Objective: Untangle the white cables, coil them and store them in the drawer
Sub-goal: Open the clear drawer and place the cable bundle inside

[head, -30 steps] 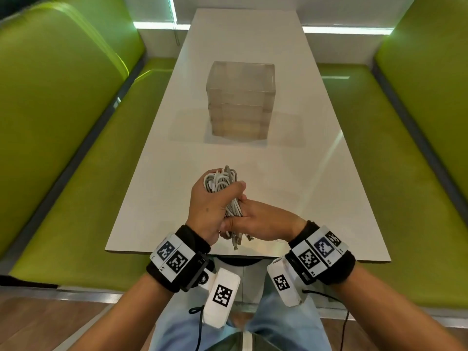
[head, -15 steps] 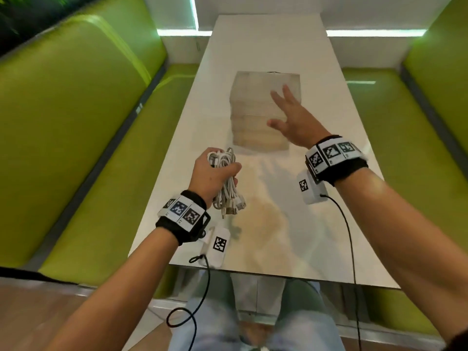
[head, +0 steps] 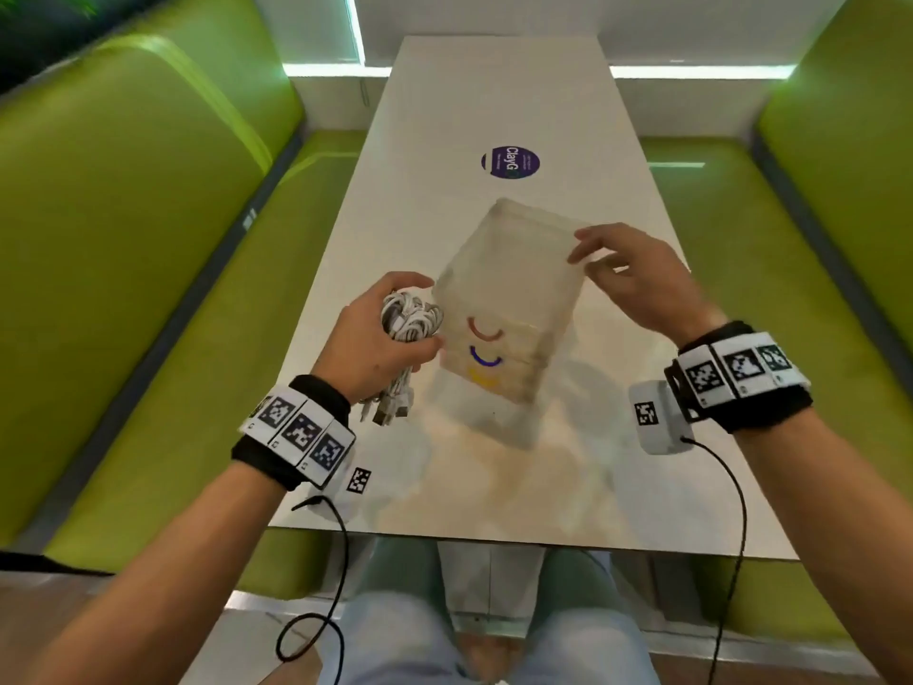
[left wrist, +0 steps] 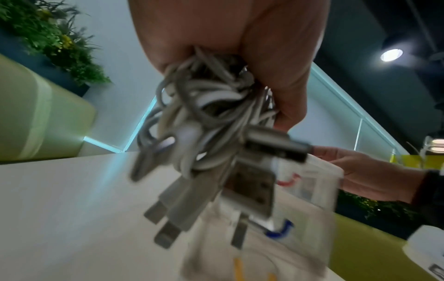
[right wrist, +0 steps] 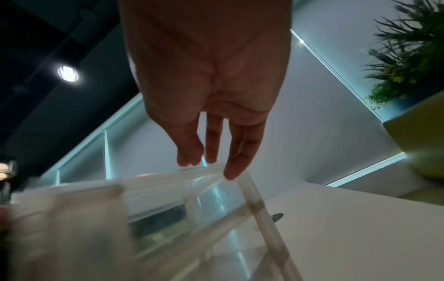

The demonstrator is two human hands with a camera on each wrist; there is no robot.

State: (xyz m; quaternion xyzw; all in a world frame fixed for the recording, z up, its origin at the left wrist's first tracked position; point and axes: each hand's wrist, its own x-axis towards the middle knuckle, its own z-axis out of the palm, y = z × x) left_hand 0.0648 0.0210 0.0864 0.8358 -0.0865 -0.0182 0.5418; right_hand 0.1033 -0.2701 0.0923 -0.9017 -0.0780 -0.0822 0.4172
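My left hand (head: 426, 312) grips a coiled bundle of white cables (head: 402, 321) just left of a translucent drawer unit (head: 509, 279). Their USB plugs (head: 390, 412) hang below the fist. The left wrist view shows the cables (left wrist: 204, 114) up close, with the drawer unit (left wrist: 310, 186) behind them. Its front faces me, with red (head: 485, 331), blue and yellow curved handles, and all drawers look closed. My right hand (head: 580, 247) rests on the unit's top right edge, fingers nearly straight. In the right wrist view the fingertips (right wrist: 230, 171) touch the top rim of the drawer unit (right wrist: 168, 199).
The white table (head: 444, 140) runs away from me between two green benches (head: 123, 289). A round purple sticker (head: 510, 162) lies on it behind the drawer unit. The table's front edge is close to my knees.
My right hand left the cable bundle and reached onto the drawer unit. The unit now stands nearer and turned, its handles facing me. My left hand moved forward with the cables.
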